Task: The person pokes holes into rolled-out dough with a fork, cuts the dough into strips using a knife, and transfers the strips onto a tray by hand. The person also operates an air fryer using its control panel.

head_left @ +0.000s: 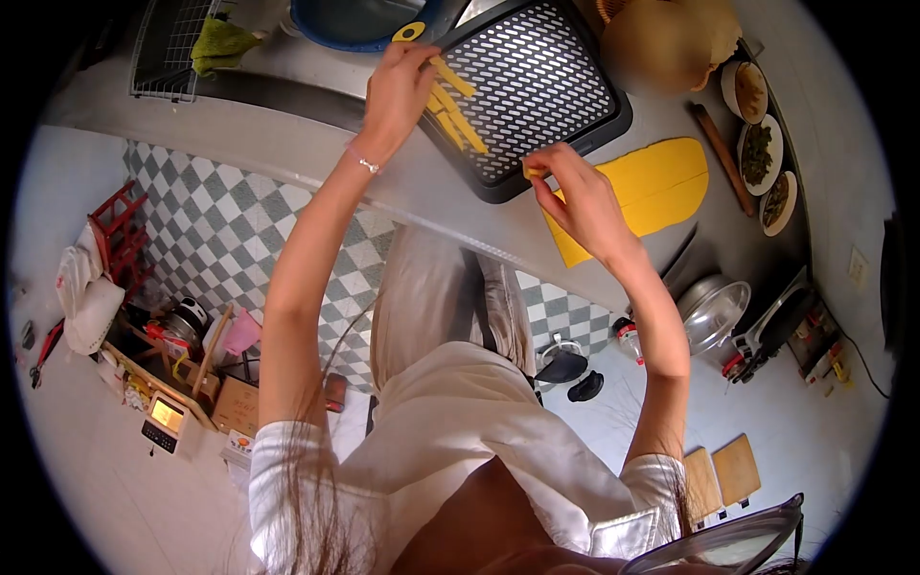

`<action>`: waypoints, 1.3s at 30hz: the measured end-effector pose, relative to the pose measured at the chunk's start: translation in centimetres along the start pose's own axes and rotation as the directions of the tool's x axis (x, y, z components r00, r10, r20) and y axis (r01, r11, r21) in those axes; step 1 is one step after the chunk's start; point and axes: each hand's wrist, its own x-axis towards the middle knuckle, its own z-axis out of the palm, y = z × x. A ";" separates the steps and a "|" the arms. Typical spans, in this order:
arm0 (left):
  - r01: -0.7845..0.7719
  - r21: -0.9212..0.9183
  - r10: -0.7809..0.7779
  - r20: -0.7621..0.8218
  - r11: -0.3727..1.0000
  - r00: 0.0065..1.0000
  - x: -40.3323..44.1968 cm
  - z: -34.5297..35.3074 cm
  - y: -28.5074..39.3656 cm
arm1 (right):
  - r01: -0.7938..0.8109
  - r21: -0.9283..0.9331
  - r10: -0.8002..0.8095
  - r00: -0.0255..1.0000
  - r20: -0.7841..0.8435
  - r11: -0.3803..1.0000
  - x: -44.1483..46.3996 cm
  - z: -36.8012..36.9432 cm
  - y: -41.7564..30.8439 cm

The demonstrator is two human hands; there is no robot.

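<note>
My left hand (396, 96) is over the left edge of a black perforated tray (623, 117), its fingers closed at the upper end of a yellow dough strip (453, 77). Several more such strips lie side by side on the tray's left part. Near the tray's lower right corner, my right hand (580, 196) pinches a small yellow dough piece (532, 172); the fingers cover part of it. Beneath and beside that hand, a flat yellow dough sheet (666, 182) with a line along it rests on the metal counter.
A wooden rolling pin (724, 158) lies right of the dough, near several bowls of food (757, 153). A dark knife blade (680, 251) sits by the counter's front edge. Behind the tray is a blue basin (355, 40); a wire rack (171, 48) with a green cloth (220, 45) stands left.
</note>
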 end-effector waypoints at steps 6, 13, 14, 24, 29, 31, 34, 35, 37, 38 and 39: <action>0.065 -0.494 0.098 0.297 0.867 0.950 -5.1 -0.1 2.9 | 0.045 0.079 -0.042 0.999 -0.034 0.996 2.4 -0.2 -1.2; 0.398 -0.580 -0.121 0.457 0.711 0.881 -6.9 0.4 4.8 | 0.008 0.213 0.038 0.977 -0.211 0.977 3.5 1.7 -0.9; 0.417 -0.594 -0.154 0.442 0.688 0.884 -7.0 0.9 4.4 | -0.022 0.263 0.096 0.958 -0.271 0.965 3.4 2.4 -0.5; 0.508 -0.746 -0.336 0.390 0.430 0.857 -8.3 3.8 2.5 | -0.380 0.695 0.562 0.826 -0.043 0.610 1.3 9.0 3.3; 0.572 -0.583 -0.387 0.422 0.577 0.820 -7.9 4.8 1.8 | -0.412 0.528 0.579 0.792 -0.196 0.743 2.2 9.5 4.4; 0.605 -0.534 -0.389 0.468 0.591 0.793 -7.4 4.6 2.0 | -0.415 0.497 0.575 0.788 -0.223 0.762 2.4 9.8 4.6; 0.621 -0.503 -0.395 0.488 0.602 0.778 -7.1 4.4 2.1 | -0.413 0.500 0.578 0.781 -0.234 0.761 2.6 10.2 4.8; 0.620 -0.501 -0.396 0.486 0.604 0.779 -7.0 4.4 2.1 | -0.416 0.504 0.582 0.779 -0.232 0.757 2.7 10.4 4.9; 0.636 -0.493 -0.409 0.497 0.593 0.766 -6.8 4.5 2.0 | -0.416 0.510 0.587 0.775 -0.233 0.753 2.8 10.6 4.9; 0.644 -0.489 -0.415 0.501 0.588 0.759 -6.7 4.5 2.0 | -0.414 0.512 0.587 0.774 -0.236 0.752 2.8 10.6 4.8; 0.642 -0.475 -0.414 0.501 0.602 0.760 -6.6 4.4 2.0 | -0.411 0.515 0.587 0.773 -0.240 0.752 2.9 10.7 4.8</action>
